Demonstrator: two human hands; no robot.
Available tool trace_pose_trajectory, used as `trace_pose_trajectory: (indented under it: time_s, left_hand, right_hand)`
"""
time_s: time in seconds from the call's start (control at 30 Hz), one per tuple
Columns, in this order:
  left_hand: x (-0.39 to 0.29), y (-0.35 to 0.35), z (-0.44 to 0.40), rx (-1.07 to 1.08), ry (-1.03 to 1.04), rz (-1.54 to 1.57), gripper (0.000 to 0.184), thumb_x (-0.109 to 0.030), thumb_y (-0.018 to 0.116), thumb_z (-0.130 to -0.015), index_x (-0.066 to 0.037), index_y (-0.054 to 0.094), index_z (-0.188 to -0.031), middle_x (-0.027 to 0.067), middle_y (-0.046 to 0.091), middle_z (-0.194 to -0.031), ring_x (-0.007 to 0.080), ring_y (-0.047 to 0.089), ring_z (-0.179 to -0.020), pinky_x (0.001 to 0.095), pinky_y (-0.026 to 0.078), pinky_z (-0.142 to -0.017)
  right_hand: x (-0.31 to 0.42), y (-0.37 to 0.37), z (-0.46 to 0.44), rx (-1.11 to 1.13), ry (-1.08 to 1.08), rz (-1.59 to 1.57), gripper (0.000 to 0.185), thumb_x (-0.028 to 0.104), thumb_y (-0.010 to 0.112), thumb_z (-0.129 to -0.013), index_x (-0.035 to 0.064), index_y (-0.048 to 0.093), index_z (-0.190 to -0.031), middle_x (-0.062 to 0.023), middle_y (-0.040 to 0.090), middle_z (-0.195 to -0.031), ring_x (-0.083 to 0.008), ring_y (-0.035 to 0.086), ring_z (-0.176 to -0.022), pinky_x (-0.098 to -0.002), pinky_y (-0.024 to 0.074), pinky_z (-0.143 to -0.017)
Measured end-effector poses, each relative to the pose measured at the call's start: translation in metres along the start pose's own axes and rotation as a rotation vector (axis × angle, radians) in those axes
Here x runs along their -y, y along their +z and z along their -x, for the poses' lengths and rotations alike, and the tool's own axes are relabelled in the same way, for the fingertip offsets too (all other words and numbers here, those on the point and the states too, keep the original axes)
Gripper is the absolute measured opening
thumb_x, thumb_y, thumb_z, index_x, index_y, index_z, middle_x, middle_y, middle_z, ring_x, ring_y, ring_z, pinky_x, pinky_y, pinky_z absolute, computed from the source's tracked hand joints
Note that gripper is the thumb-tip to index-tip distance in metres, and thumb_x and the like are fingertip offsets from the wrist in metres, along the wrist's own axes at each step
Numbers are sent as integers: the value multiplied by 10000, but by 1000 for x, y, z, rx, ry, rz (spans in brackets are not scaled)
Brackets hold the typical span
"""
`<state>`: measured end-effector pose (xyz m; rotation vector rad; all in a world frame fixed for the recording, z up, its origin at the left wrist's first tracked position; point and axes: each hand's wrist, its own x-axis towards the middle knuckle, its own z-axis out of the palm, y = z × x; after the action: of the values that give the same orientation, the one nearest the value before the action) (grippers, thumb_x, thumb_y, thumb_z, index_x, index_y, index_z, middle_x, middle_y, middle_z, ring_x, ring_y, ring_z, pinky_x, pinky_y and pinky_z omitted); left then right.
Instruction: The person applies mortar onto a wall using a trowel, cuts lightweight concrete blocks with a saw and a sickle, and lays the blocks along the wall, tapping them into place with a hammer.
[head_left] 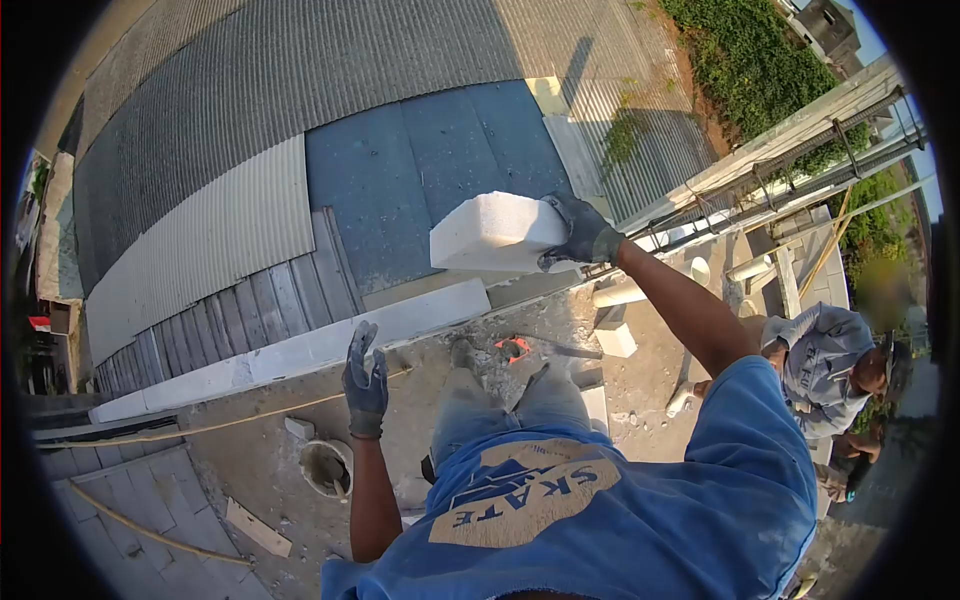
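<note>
My right hand point(582, 235), in a dark work glove, grips a white lightweight building block point(490, 228) by its right end. The block is held up over the right end of a low row of white blocks point(290, 352); whether its underside touches anything is hidden. My left hand point(367, 382), gloved as well, is empty, with fingers stretched upward and apart from the thumb. It hovers on my side of the block row, touching nothing that I can see.
Beyond the row lie corrugated roofs point(400, 50) and blue roofing sheets point(440, 150). Near my left arm stands a bucket point(327, 468). An orange-red item point(513, 348) and a loose white block point(616, 339) lie on the floor. Rebar point(770, 190) extends rightward; a co-worker point(825, 365) bends nearby.
</note>
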<state>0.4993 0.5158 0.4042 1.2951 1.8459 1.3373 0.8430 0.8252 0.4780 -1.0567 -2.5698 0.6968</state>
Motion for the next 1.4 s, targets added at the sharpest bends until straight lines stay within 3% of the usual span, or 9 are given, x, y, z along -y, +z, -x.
trace_pose_trajectory:
  time_s: [0.3,0.4,0.47,0.7,0.77,1.0,1.1,1.17,1.4]
  left_hand:
    - [37,129,-143,383,106,-150,574,-310,445,-1037,-28,284,-1510,168,348,-1542,289,415,-1384,398,432,-1056]
    - [56,167,-167,461,-225,236,583,-350,443,-1042,-44,288,-1514,137,364,-1530,280,417,-1379,409,460,-1034]
    - [56,186,-178,378,-674,652,545,-364,446,-1045,-58,357,-1486,108,408,-1492,249,471,-1320,404,485,-1005]
    - [54,207,-182,485,-809,539,474,-363,478,-1035,-70,480,-1408,78,510,-1386,209,560,-1196,387,510,-968]
    - [56,212,-176,472,-793,523,579,-478,533,-992,-88,456,-1413,75,609,-1225,102,572,-728,212,446,-639]
    - [78,216,-186,546,-948,517,577,-464,570,-974,-65,469,-1379,123,614,-1186,204,669,-843,287,556,-732]
    - [91,215,-179,682,-484,369,580,-477,580,-962,-53,485,-1347,157,610,-1188,209,674,-822,320,579,-769]
    - [85,220,-188,615,-856,449,565,-489,571,-960,-49,514,-1309,152,626,-1168,180,665,-773,305,568,-692]
    - [55,222,-202,737,-881,197,509,-514,528,-971,-99,567,-1263,89,657,-1097,98,586,-671,258,482,-565]
  right_hand:
    - [-51,35,34,-58,156,66,991,462,928,-523,24,483,-1293,-201,517,-1250,-384,508,-1171,-447,415,-1032]
    - [-55,44,47,-54,173,76,1005,441,913,-542,18,461,-1333,-211,488,-1313,-394,467,-1236,-490,345,-1099]
    - [-60,53,51,-54,195,84,932,400,897,-550,21,507,-1308,-193,526,-1280,-363,473,-1203,-464,298,-1123]
    - [-85,69,60,-36,175,115,979,396,899,-534,23,482,-1337,-193,525,-1278,-385,438,-1249,-497,293,-1121]
    - [-95,74,59,-3,163,95,993,400,901,-526,30,477,-1345,-194,524,-1282,-393,439,-1249,-507,289,-1122]
    - [-117,93,65,33,115,62,1031,412,904,-516,42,461,-1371,-201,519,-1298,-431,425,-1271,-528,247,-1152]
    - [-115,90,61,75,140,99,1030,413,900,-525,37,456,-1375,-201,514,-1306,-416,419,-1287,-528,237,-1161]
    - [-116,94,61,78,135,117,1032,419,897,-531,37,453,-1380,-201,509,-1314,-410,417,-1291,-525,238,-1160]
    - [-112,88,58,145,158,113,1043,433,882,-560,39,422,-1409,-197,476,-1364,-389,396,-1316,-500,246,-1160]
